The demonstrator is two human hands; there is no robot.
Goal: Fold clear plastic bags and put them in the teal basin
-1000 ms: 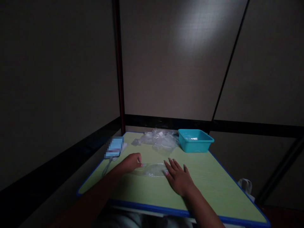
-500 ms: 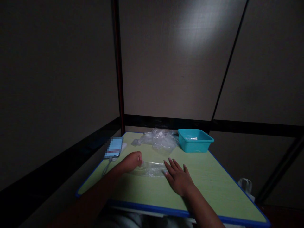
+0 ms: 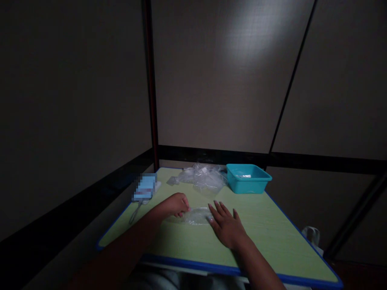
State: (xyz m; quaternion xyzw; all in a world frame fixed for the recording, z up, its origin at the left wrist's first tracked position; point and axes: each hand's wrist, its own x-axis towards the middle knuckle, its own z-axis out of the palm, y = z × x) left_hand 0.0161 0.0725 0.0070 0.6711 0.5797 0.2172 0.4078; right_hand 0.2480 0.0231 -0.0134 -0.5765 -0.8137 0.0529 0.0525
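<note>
A clear plastic bag (image 3: pixel 196 216) lies flat on the table between my hands, its surface wrinkled and shiny. My left hand (image 3: pixel 177 205) is closed over the bag's left part, thumb and fingers pinched together at its upper edge. Spread out flat, my right hand (image 3: pixel 227 226) rests on the table, its thumb and fingertips pressing the bag's right end. The left end of the bag is partly hidden by my left hand and forearm.
Crumpled clear plastic bags (image 3: pixel 205 177) are heaped at the back of the table (image 3: pixel 290 245). Right of them stands a turquoise basin (image 3: pixel 248 186) with something clear inside. A phone (image 3: pixel 145 187) with a strap lies at the left edge. A whitish bag (image 3: pixel 313 237) sits beyond the right edge.
My left hand has moved a little to the right along the bag's upper edge, and its fingers have turned downward. My right hand has stayed in place.
</note>
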